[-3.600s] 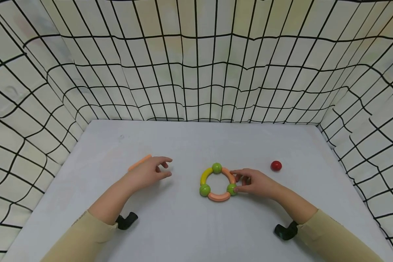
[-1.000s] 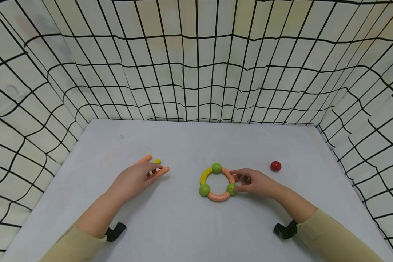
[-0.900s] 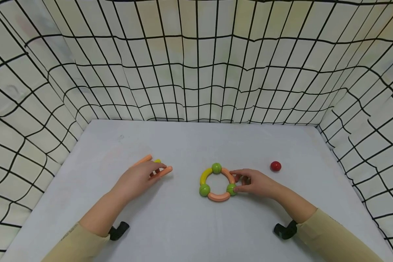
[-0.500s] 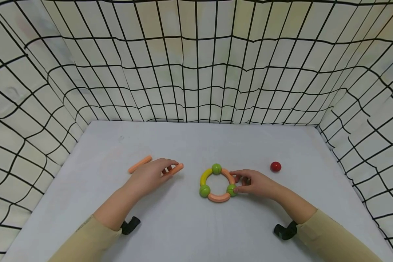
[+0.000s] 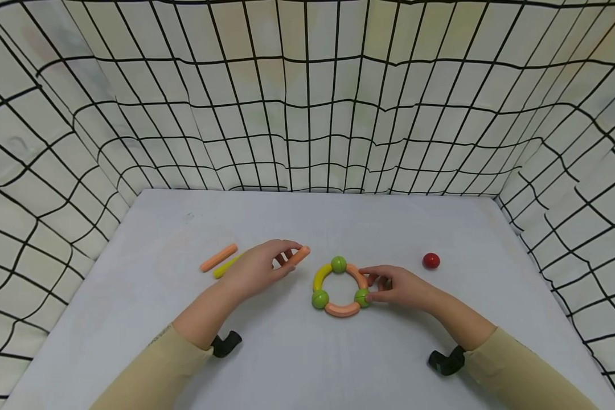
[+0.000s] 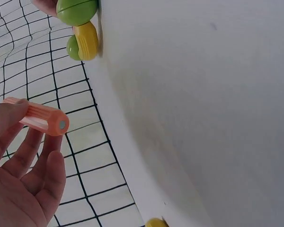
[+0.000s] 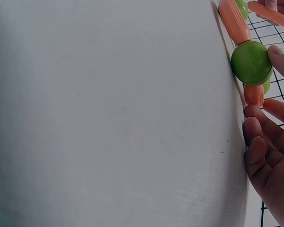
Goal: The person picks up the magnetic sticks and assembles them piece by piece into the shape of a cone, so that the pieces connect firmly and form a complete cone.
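While aloft, orange stick [image 5: 299, 255] in left grip [image 5: 258, 266].

Tabletop [image 5: 287, 364] bears ring [image 5: 322, 276], red ball [image 5: 431, 261] — two sticks [image 5: 218, 258].

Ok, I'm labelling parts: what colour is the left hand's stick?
Orange; the stick shows best in the left wrist view.

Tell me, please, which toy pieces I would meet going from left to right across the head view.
Loose orange stick → yellow stick → held orange stick, pinched in the left fingers → green, yellow and orange ring → red ball.
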`<move>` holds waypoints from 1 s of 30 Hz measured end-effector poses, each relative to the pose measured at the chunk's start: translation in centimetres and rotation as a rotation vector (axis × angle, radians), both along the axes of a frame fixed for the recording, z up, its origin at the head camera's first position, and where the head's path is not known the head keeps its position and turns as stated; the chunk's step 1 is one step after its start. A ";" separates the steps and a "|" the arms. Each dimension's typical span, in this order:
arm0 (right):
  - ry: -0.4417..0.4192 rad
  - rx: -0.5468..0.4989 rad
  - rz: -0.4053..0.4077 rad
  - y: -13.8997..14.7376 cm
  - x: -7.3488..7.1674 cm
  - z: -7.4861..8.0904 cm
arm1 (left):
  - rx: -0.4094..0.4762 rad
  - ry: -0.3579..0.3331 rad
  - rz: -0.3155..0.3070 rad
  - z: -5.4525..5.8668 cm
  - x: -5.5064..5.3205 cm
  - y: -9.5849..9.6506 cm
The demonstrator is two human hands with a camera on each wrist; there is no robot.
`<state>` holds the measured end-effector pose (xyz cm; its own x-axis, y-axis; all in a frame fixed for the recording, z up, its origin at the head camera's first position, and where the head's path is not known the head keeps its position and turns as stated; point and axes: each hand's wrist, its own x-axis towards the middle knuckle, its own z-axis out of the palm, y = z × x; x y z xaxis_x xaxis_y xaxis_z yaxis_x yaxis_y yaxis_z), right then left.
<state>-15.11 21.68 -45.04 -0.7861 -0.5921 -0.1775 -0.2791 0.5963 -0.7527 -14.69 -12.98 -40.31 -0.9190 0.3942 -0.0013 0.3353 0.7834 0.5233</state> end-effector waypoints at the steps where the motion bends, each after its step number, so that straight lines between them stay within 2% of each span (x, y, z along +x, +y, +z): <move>1: 0.004 -0.001 0.003 0.0 0.0 0.0 | 0.012 -0.003 0.001 0.0 0.0 0.2; 8: -0.006 0.005 -0.007 -0.2 0.1 0.1 | 0.064 -0.002 0.011 -0.1 0.1 1.4; 17: -0.007 0.015 -0.010 -0.2 0.1 0.1 | 0.083 0.007 0.000 -0.7 -0.1 2.5; 22: -0.008 0.022 -0.009 -0.2 0.0 0.0 | 0.071 -0.011 -0.015 -0.8 -0.3 3.4; 30: -0.006 0.034 -0.013 -0.2 0.0 -0.1 | 0.051 0.006 -0.039 -1.1 -1.0 4.5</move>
